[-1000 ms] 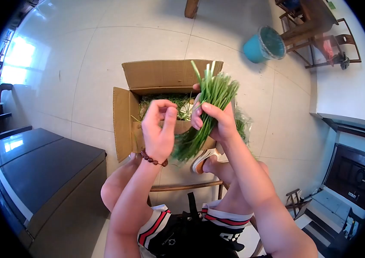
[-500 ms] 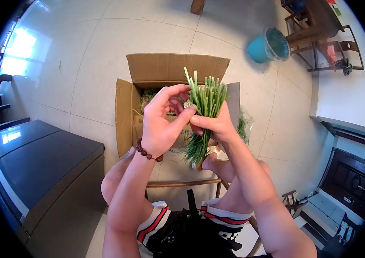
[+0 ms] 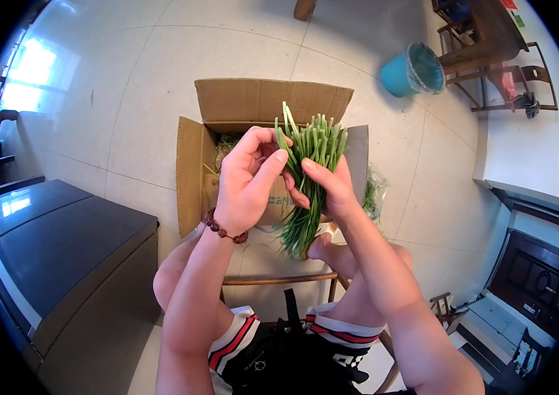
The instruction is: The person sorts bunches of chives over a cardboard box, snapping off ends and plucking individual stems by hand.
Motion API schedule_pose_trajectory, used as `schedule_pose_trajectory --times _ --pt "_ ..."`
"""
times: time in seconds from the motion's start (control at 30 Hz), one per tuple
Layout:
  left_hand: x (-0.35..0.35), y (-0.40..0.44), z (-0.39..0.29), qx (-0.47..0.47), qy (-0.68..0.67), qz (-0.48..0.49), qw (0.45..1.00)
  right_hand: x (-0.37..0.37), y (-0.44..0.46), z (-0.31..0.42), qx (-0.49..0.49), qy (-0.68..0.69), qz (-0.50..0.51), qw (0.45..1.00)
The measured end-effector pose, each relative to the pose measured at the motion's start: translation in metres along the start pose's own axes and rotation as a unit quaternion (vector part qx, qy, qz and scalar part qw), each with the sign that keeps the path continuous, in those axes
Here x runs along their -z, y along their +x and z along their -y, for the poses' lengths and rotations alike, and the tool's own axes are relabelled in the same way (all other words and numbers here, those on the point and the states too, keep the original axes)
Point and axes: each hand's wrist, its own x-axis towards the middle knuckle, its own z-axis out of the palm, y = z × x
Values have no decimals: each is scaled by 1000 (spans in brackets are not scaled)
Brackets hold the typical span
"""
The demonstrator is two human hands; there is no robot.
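Note:
My right hand [image 3: 333,191] is wrapped round a thick bunch of green garlic chives [image 3: 319,146]. Their pale cut ends point up and away from me, while the thin dark leaves hang down toward my feet. On the bunch's left side, my left hand [image 3: 248,176], with a brown beaded bracelet [image 3: 221,230] at the wrist, pinches a stalk between thumb and fingers. Some of its fingers are hidden behind the thumb. Below both hands stands an open cardboard box [image 3: 273,102], with loose greens [image 3: 225,146] in its far left corner.
A clear plastic bag of greens [image 3: 373,194] lies right of the box. Farther right is a blue lined bin [image 3: 403,74] beside wooden furniture [image 3: 490,43]. A dark cabinet [image 3: 69,243] stands at my left. My bare knees flank the box's near side.
My left thumb has shifted up and left, and a stalk at the bunch's left edge now leans outward. The right thumb has moved slightly up the bunch.

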Motion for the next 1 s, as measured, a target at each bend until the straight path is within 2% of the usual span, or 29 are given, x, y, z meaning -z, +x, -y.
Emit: schedule_pose_trajectory --times 0.33,0.57,0.67,0.77,0.83,0.9,0.97,1.0 --pt "-4 6 4 -35 58 -35 997 4 -2 -2 -12 -52 17 998" --pt "0 8 4 -44 55 -40 997 4 0 1 -17 -16 0 1000" --pt "3 10 6 -51 13 -57 997 6 1 0 -28 -13 2 1000" --pt "7 13 2 -73 -6 -93 993 4 0 2 -39 -52 -1 998" --pt "14 17 0 -114 -65 -147 980 3 -1 3 -44 -66 -15 997" --pt "33 18 -7 -138 -99 -153 973 4 0 3 -39 -84 -26 995" --pt "43 19 -19 -134 -164 -264 941 9 0 3 -33 -102 -37 994" --pt "39 19 -27 -116 -163 -285 937 12 0 3 -25 -100 -59 993"
